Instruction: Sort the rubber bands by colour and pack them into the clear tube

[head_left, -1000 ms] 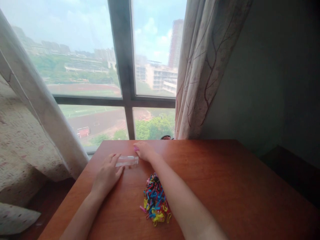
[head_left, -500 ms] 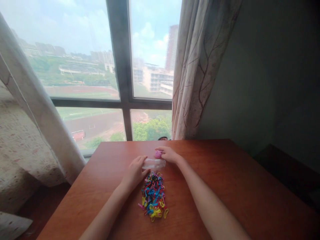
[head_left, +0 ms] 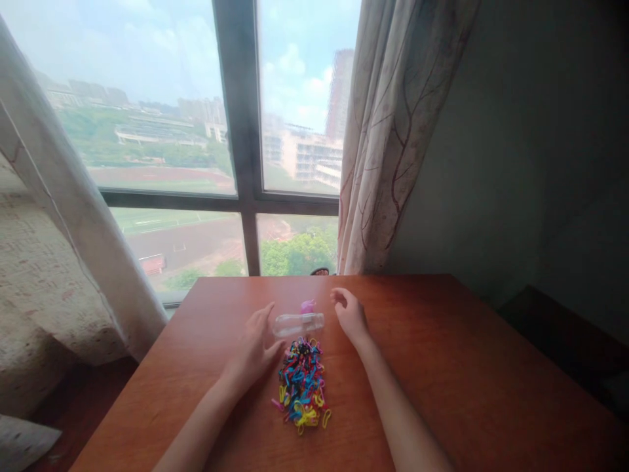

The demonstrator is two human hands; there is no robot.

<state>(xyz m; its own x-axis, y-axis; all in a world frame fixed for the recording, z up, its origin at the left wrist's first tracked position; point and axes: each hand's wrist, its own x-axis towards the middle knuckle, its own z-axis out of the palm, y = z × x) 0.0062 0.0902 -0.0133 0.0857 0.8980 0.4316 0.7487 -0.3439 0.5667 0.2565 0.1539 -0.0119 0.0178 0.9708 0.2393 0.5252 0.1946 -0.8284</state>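
A clear plastic bottle (head_left: pixel 295 324) lies on its side on the wooden table, its neck pointing right. Just behind the neck sits a small pink cap (head_left: pixel 308 306). My left hand (head_left: pixel 253 337) is open at the bottle's base, thumb and fingers spread apart, holding nothing. To the right of the bottle, my right hand (head_left: pixel 350 311) hovers with fingers curled loosely and apart; it appears to hold nothing. In front of the bottle is a heap of small colourful hair ties (head_left: pixel 302 383) in blue, red, yellow, black and pink.
The brown table (head_left: pixel 432 367) reaches to a window with a dark frame (head_left: pixel 249 131). Patterned curtains (head_left: pixel 383 131) hang on both sides of the glass. A dark round object (head_left: pixel 320 271) shows just past the table's far edge.
My right hand has let go of the pink cap and moved right. My left hand has released the bottle and drawn back left. The bottle and cap now lie free on the table.
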